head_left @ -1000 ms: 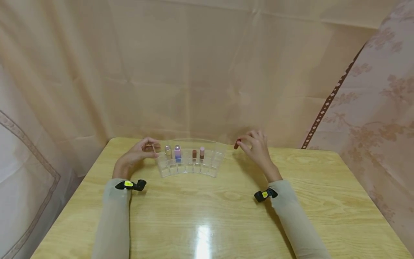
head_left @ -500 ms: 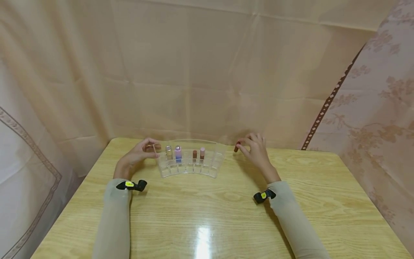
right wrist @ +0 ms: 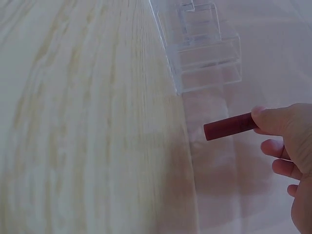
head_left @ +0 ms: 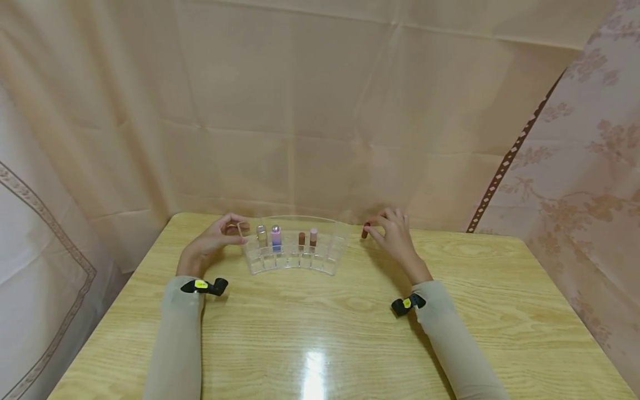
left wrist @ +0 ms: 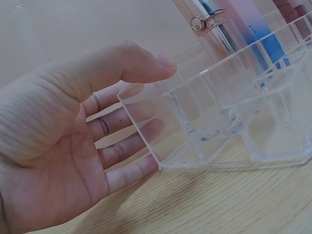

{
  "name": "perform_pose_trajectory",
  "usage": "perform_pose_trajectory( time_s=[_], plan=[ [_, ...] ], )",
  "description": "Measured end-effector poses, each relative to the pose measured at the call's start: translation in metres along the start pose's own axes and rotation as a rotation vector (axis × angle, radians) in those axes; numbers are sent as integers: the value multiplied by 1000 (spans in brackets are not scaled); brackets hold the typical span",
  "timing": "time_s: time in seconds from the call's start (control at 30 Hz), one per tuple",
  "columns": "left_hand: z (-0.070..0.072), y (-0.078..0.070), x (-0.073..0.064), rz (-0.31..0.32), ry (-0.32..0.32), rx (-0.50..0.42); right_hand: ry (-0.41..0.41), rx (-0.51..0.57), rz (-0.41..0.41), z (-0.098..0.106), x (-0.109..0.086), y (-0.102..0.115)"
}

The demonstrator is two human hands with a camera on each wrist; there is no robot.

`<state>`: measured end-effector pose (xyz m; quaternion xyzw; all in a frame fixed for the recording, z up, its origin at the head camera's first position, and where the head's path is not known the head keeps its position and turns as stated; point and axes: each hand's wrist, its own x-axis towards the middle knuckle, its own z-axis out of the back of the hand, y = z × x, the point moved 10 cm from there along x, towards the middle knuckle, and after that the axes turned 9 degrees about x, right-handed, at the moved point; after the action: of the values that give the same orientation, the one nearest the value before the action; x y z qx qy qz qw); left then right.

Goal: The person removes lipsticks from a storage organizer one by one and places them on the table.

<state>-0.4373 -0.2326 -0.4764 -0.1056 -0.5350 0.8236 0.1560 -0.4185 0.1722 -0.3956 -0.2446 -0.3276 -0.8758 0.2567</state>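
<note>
A clear tiered lipstick organizer (head_left: 292, 260) stands on the table, its rows curving in an arc. My left hand (head_left: 216, 238) grips its left end; in the left wrist view the thumb lies along the top edge and the fingers (left wrist: 124, 152) are behind the clear side wall. To the right of the organizer, my right hand (head_left: 395, 236) pinches a dark red lipstick (right wrist: 229, 126) by one end between thumb and fingertips, the other end pointing down. Inside the organizer stand a silvery-gold tube (head_left: 262, 236), a pink-and-blue tube (head_left: 276, 239), a brown lipstick (head_left: 301, 239) and a pink-capped lipstick (head_left: 313, 237).
The wood-grain table (head_left: 300, 316) reaches back to a beige curtain (head_left: 280, 111) right behind the organizer. Patterned cloth (head_left: 590, 183) hangs at the right and white cloth (head_left: 40, 266) at the left.
The right hand has shifted slightly left and down, and the dark red lipstick now stands more upright in its fingers. The left hand stays on the organizer.
</note>
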Motion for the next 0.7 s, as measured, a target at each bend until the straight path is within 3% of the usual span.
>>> perform_pose_trajectory(
  time_s=[0.43, 0.7],
  plan=[
    [0, 2, 1, 26, -8, -36, 7, 3, -18, -4, -1, -2],
    [0, 2, 1, 4, -4, -29, 10, -14, -29, -6, -2, -4]
  ],
)
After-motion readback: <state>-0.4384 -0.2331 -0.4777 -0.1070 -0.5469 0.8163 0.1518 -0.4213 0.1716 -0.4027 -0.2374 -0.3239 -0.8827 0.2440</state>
